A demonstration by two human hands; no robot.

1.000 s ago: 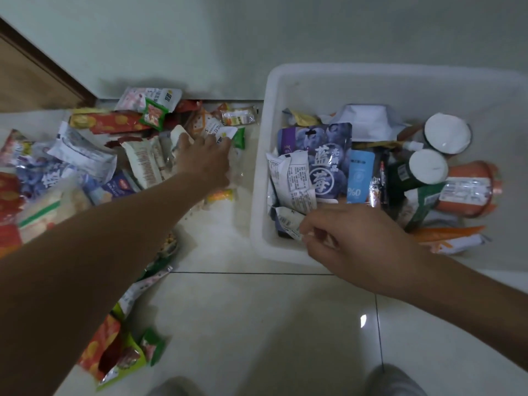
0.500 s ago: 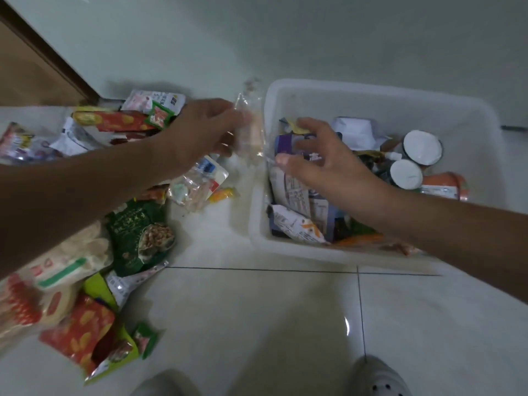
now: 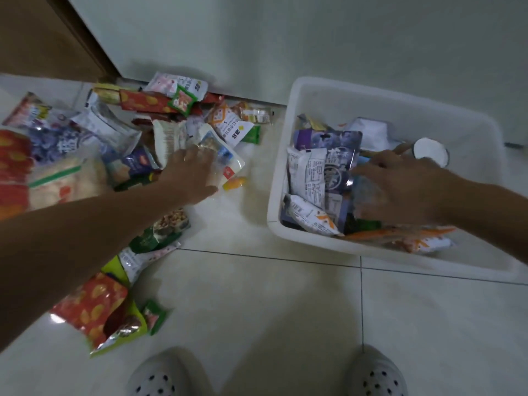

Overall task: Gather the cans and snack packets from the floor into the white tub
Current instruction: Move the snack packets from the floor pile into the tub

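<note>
The fingers (image 3: 200, 151) of the left hand (image 3: 191, 172) are lying, a little bent, on a clear-and-white pouch (image 3: 228, 164) at the right edge of the packet pile (image 3: 120, 144), centre left of the frame. It cannot be told whether they are already pinching it. Half a second ago this hand was holding a clear packet up beside the tub rim, and now it is back down on the pile. The fingers (image 3: 368, 170) of the right hand (image 3: 405, 187) are spread and fairly straight over the packets inside the white tub (image 3: 400, 98), in the right half of the frame. They are blurred, and a pale film is showing under the palm. Probably the clear packet is now going into the tub while the next pickup is beginning.

Much work is remaining: many packets are lying along the left edge of the frame, down to the lower left. One white-lidded can (image 3: 430, 151) is standing in the tub just beyond the right hand.

The pile is pressing against the wall (image 3: 285, 38) at the top. A strip of bare floor (image 3: 257, 295) is separating pile and tub, so the left hand is having free passage over the near tub rim. The shoes (image 3: 168, 375) are standing well apart from both.
</note>
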